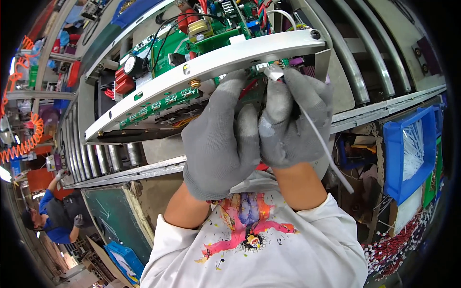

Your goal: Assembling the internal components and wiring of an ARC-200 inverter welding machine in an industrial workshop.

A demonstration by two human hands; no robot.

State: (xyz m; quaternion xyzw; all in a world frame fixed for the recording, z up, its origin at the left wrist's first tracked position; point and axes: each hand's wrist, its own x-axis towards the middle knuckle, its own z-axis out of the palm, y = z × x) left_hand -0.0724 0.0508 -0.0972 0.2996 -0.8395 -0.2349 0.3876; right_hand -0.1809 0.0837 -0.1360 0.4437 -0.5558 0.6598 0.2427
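Note:
Both of my hands wear grey gloves and meet at the near side of an open metal chassis (206,65) with green circuit boards (165,60) inside. My right hand (297,113) is closed, pinching a long thin white strip, apparently a cable tie (322,144); its tail hangs down to the right past the wrist. A small white piece (274,73) shows at those fingertips. Beside it, my left hand (218,139) is closed, with its index finger reaching under the chassis's pale front rail. Those fingertips are partly hidden, and what they grip cannot be made out.
The chassis rests over a roller conveyor (348,53) edged by a metal rail. At the right, a blue bin (408,153) holds white strips, above a heap of red and white wire leads (396,249). Another person (55,216) in blue is at the far left.

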